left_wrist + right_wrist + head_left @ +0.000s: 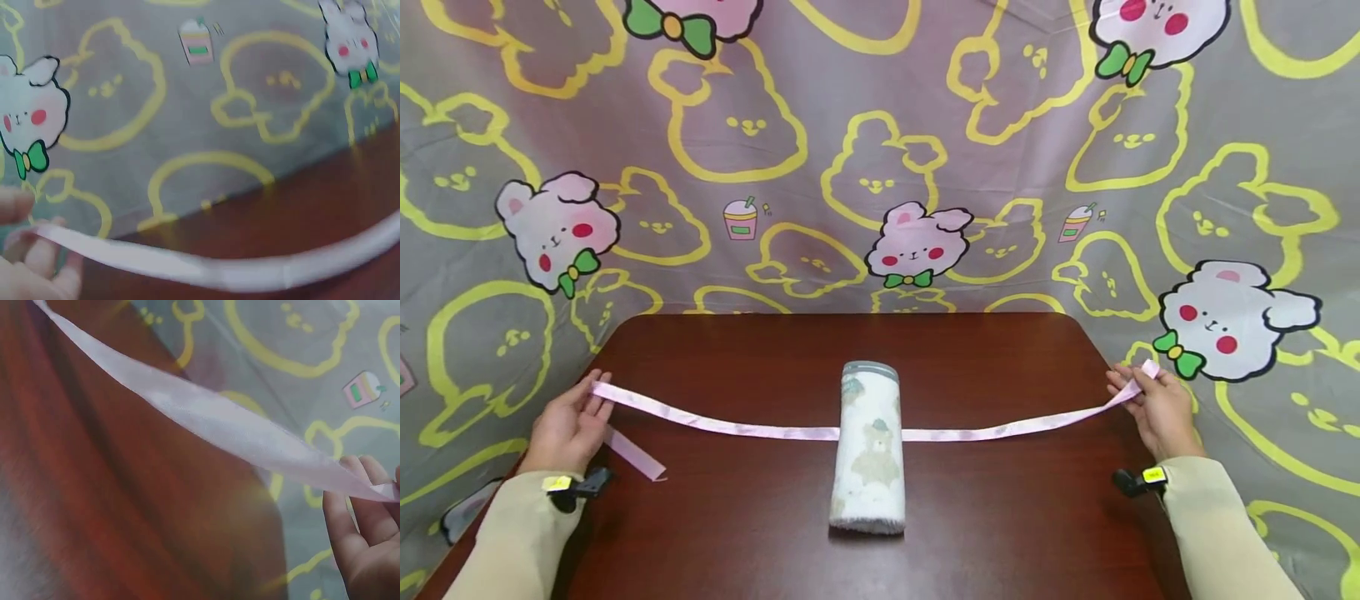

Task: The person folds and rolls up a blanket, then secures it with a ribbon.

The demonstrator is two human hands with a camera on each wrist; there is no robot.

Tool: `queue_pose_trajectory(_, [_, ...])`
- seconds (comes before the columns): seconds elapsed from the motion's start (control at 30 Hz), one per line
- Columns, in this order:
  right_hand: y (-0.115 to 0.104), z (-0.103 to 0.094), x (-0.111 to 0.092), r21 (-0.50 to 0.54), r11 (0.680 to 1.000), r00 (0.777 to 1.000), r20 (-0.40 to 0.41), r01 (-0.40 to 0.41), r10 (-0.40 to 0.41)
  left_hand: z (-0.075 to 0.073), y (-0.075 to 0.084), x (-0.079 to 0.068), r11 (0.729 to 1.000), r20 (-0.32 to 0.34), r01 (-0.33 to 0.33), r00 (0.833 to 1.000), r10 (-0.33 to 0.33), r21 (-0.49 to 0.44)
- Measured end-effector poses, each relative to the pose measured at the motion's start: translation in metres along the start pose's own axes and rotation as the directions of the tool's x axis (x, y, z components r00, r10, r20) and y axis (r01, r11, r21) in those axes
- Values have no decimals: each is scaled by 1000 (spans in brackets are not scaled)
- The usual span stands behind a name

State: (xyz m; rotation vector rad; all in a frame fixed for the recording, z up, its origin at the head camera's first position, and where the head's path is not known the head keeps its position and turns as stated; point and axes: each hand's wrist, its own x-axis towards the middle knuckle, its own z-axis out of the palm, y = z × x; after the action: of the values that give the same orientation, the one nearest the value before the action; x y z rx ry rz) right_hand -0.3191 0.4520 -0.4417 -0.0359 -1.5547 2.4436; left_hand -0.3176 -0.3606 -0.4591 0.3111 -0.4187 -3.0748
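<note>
A rolled white towel [868, 450] with a bear print lies lengthwise in the middle of the brown table. Beneath it passes a pale pink ribbon [730, 428], coming out on both sides. My left hand [568, 425] pinches the ribbon near its left end, and a loose tail [636, 454] hangs past the fingers onto the table. On the far side, my right hand [1161, 408] pinches the other end, with a short tip standing above the fingers. Both ribbon halves sag toward the towel; the right half twists near the hand, as the right wrist view shows on the ribbon [206, 419].
The dark brown table [737, 517] has rounded far corners. Behind and beside it hangs a grey cloth [820, 100] printed with yellow outlines and white rabbits. Both hands are near the table's side edges.
</note>
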Motion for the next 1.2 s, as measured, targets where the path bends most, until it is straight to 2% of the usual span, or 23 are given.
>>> queue_pose_trajectory(0.07, [-5, 4, 1, 51, 999, 1000, 5, 14, -14, 5, 1, 0, 999, 8, 29, 1000, -29, -19])
queue_pose_trajectory(0.13, [-11, 8, 2, 87, 996, 1000, 11, 13, -14, 12, 0, 0, 1000, 36, -3, 999, 2, 20])
queue_pose_trajectory(0.2, [-17, 13, 3, 116, 993, 1000, 17, 15, -17, 20, -1, 0, 991, 66, -87, 995, 81, 104])
queue_pose_trajectory(0.3, [-26, 21, 4, 126, 992, 999, 34, 29, -33, 33, 0, -4, 956, 129, -196, 977, 170, 221])
queue_pose_trajectory(0.37, [-32, 27, 5, 118, 992, 998, 46, 47, -53, 44, 3, -7, 938, 166, -213, 971, 172, 274])
queue_pose_trajectory(0.53, [-52, 43, 10, 72, 994, 994, 75, 79, -85, 76, 11, -17, 901, 247, -215, 961, 126, 377])
queue_pose_trajectory(0.67, [-70, 57, 16, 69, 992, 989, 97, 103, -109, 107, 15, -24, 881, 298, -231, 948, 109, 414])
queue_pose_trajectory(0.8, [-90, 74, 21, 108, 986, 984, 112, 129, -142, 137, 16, -30, 875, 338, -247, 935, 103, 417])
queue_pose_trajectory(0.9, [-104, 88, 21, 117, 981, 980, 110, 154, -167, 155, 15, -36, 860, 394, -273, 915, 92, 432])
queue_pose_trajectory(1.07, [-125, 109, 18, 129, 968, 969, 96, 216, -229, 176, 11, -50, 817, 496, -327, 866, 59, 474])
queue_pose_trajectory(1.2, [-141, 125, 17, 141, 958, 960, 94, 251, -266, 192, 6, -57, 808, 568, -341, 823, 10, 481])
